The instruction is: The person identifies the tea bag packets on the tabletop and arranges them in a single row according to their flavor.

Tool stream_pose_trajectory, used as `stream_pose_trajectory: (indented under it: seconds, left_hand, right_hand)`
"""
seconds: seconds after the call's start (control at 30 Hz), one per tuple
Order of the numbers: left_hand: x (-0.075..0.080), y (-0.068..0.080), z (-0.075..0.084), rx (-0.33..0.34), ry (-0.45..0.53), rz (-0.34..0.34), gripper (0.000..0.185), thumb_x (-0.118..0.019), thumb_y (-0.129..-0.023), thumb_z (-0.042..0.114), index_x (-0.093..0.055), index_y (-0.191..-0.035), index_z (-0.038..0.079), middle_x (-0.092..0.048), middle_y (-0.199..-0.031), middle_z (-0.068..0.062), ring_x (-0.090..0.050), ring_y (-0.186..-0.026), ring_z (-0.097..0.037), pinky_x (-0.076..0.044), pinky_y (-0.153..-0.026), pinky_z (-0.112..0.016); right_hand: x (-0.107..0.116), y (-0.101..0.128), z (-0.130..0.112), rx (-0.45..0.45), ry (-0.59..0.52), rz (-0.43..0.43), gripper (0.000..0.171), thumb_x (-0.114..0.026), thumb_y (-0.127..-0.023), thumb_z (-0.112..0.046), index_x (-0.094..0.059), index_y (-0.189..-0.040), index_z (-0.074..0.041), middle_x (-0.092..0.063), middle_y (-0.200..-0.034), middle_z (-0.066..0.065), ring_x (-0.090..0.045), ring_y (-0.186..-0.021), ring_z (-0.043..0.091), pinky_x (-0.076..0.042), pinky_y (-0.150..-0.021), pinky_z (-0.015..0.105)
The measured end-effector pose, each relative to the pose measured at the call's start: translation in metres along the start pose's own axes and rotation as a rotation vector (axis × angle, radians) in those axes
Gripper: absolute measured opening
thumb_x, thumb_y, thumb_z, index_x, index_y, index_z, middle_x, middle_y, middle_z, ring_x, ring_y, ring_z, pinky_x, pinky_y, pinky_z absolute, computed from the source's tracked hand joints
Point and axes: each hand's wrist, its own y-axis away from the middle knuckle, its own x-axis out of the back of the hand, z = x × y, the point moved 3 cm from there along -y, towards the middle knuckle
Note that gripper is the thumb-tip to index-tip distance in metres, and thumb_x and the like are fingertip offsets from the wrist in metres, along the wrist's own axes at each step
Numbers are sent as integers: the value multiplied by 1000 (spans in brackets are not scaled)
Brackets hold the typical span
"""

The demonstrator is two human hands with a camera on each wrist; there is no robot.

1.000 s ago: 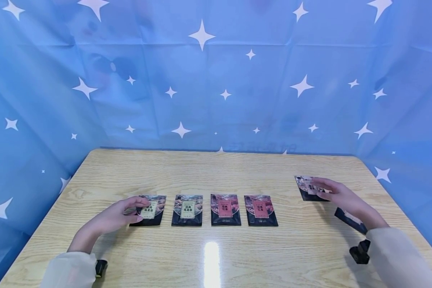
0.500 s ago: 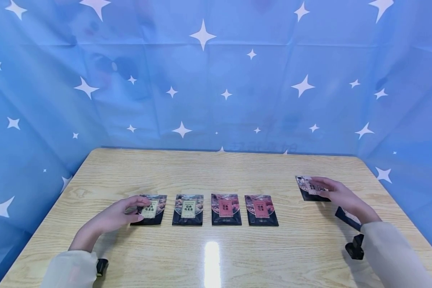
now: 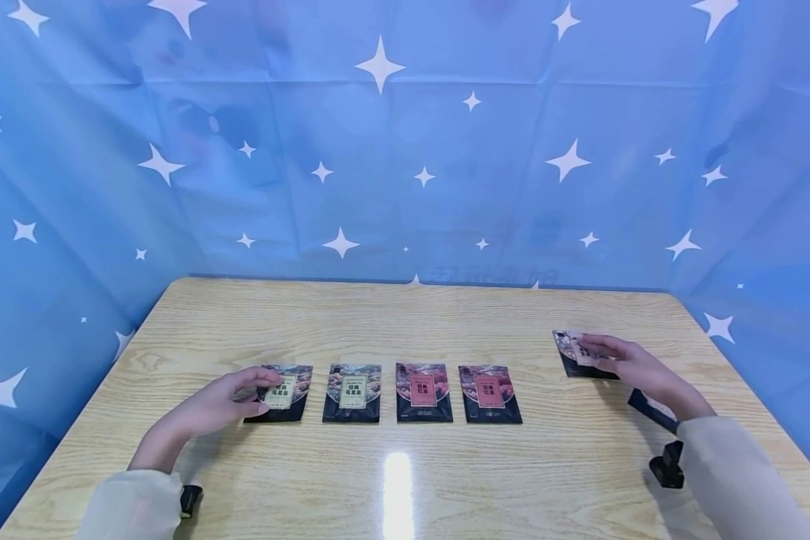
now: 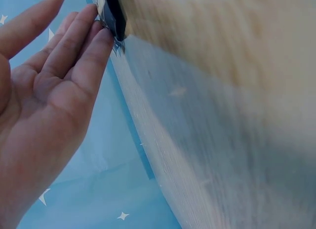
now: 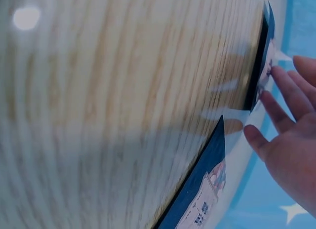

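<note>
My left hand point(image 3: 209, 409) reaches in from the left, its fingertips at the leftmost tea sachet point(image 3: 300, 384), which lies flat with a pale green label. In the left wrist view the fingers of that hand are extended against the dark edge of the sachet point(image 4: 114, 17), thumb held apart. On the far right, the fingers of my right hand point(image 3: 648, 375) lie over a pale-pink-labelled tea sachet point(image 3: 575, 360) and hide part of it. The right wrist view shows those fingers loosely spread at its printed face point(image 5: 267, 66). Another sachet point(image 3: 650, 409) is partly covered by the right forearm.
Between the hands, in a row, lie a green-labelled sachet point(image 3: 352, 395) and two red-labelled sachets, one point(image 3: 424, 395) left of the other point(image 3: 490, 395). The wooden table point(image 3: 405, 322) ends at a blue curtain point(image 3: 405, 202) with white stars.
The right wrist and sleeve have shifted slightly left, while the right fingers stay over the same sachet. The left hand and the row of sachets look unchanged.
</note>
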Motion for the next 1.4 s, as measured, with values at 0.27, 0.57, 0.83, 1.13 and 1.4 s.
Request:
stream_pose_trajectory:
  seconds: [0.27, 0.57, 0.83, 1.13, 1.4]
  left_hand:
    - [0, 0, -2, 0, 6, 1, 38, -55, -91, 7, -45, -127, -1, -42, -131, -23, -35, -120, -46, -42, -85, -50]
    - [-1, 1, 0, -7, 17, -5, 39, -54, -92, 7, -43, -128, -2, -42, -131, -24, -36, -119, -45, -43, -84, -49]
    - [-1, 1, 1, -7, 16, -7, 41, -55, -92, 9, -42, -129, -3, -42, -130, -25, -36, -119, -46, -43, -83, -49]
    - [-2, 1, 0, 20, 18, 8, 42, -56, -91, 8, -43, -129, -3, -43, -131, -24, -35, -119, -46, -43, -84, -48]
    - [-1, 1, 1, 0, 6, -1, 42, -55, -91, 9, -42, -129, -4, -43, -130, -25, -36, -119, -47, -43, -83, -49]
  right_hand:
    - [-4, 2, -3, 9, 37, 2, 49, -43, -98, -18, -29, -140, 4, -25, -140, 31, -23, -126, 49, -29, -93, 60]
    - [-11, 6, -9, 40, 51, -16, 49, -44, -98, -24, -33, -139, 1, -20, -143, 29, -20, -128, 48, -30, -93, 59]
    - [-24, 13, -18, 52, 83, -41, 49, -45, -98, -26, -35, -139, -1, -24, -142, 29, -26, -126, 48, -34, -91, 57]
    - [-39, 19, -27, 104, 89, -59, 47, -47, -97, -22, -37, -137, 0, -25, -141, 30, -28, -124, 48, -35, -90, 58]
    - [-49, 23, -35, 131, 85, -90, 47, -47, -97, -22, -37, -138, -2, -26, -141, 29, -24, -126, 49, -31, -92, 60]
